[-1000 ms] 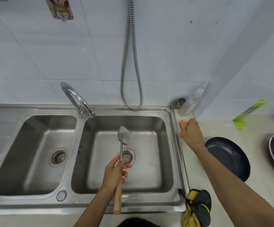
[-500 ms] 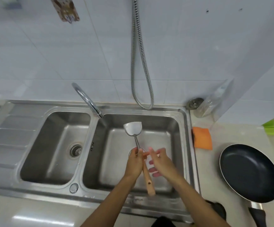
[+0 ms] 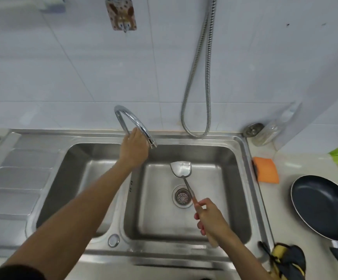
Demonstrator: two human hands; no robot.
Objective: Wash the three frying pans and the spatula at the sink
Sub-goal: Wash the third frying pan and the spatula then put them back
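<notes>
A steel spatula (image 3: pixel 181 168) with a wooden handle hangs over the right basin (image 3: pixel 232 178) of the double sink, its blade pointing away from me above the drain. My right hand (image 3: pixel 211 217) grips the wooden handle. My left hand (image 3: pixel 133 148) reaches to the base of the curved chrome tap (image 3: pixel 132 121) between the two basins; its fingers are hidden behind the hand. No water runs from the spout. One dark frying pan (image 3: pixel 323 207) lies on the counter to the right of the sink.
An orange sponge (image 3: pixel 266 169) lies by the sink's right rim. A yellow and black cloth (image 3: pixel 287 259) sits at the counter's front. A metal hose (image 3: pixel 199 77) hangs on the tiled wall, with a plastic bottle (image 3: pixel 269 132) in the corner. The left basin (image 3: pixel 77 174) and drainboard (image 3: pixel 16 178) lie leftward.
The spatula passed from my left hand to my right hand. My left hand then moved up and left to the tap. The view shifted left, dropping a second pan from sight.
</notes>
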